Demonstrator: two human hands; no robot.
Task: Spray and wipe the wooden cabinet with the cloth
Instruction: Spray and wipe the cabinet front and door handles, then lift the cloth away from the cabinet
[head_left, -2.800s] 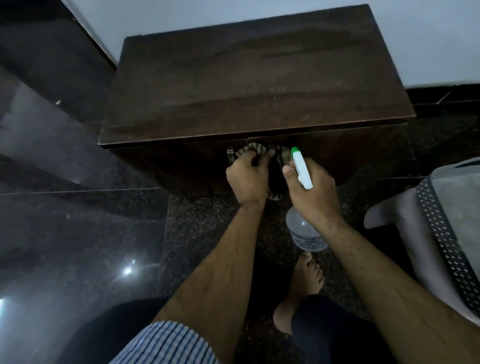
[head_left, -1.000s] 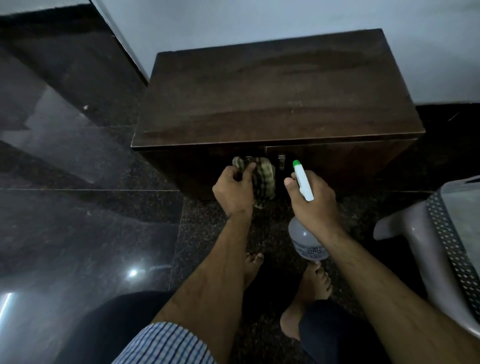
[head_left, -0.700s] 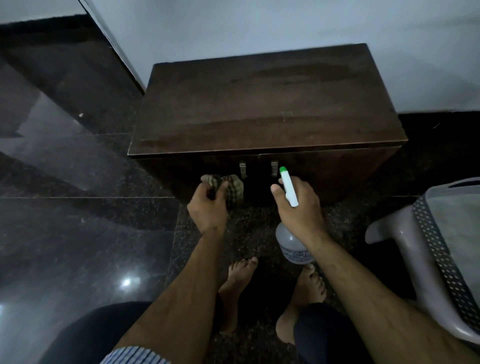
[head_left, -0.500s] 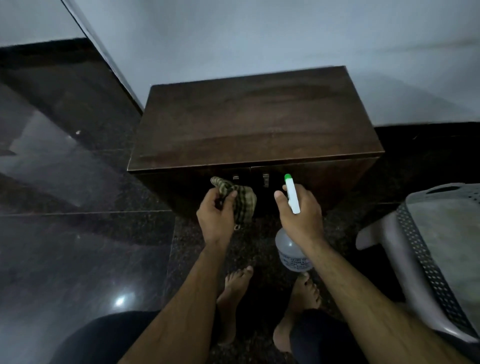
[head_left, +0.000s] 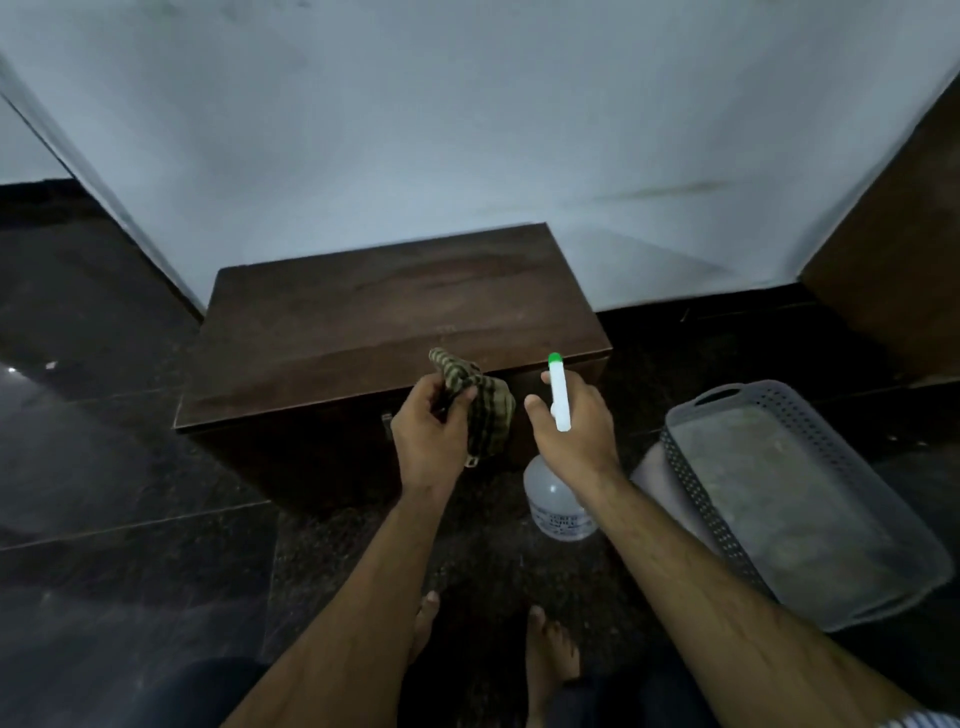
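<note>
The left hand (head_left: 434, 436) grips the cloth (head_left: 480, 410) and the right hand (head_left: 574, 431) grips the spray bottle (head_left: 556, 499), side by side. The cabinet (head_left: 384, 332) stands just beyond both grips, against the wall (head_left: 467, 130). The basket (head_left: 810, 499) lies right of the bottle grip

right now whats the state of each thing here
cloth: bunched, held up in the left hand, off the cabinet
spray bottle: upright, gripped by the right hand, green nozzle tip pointing at the cabinet
wooden cabinet: doors shut, top bare
basket: on the floor to the right, untouched
</note>
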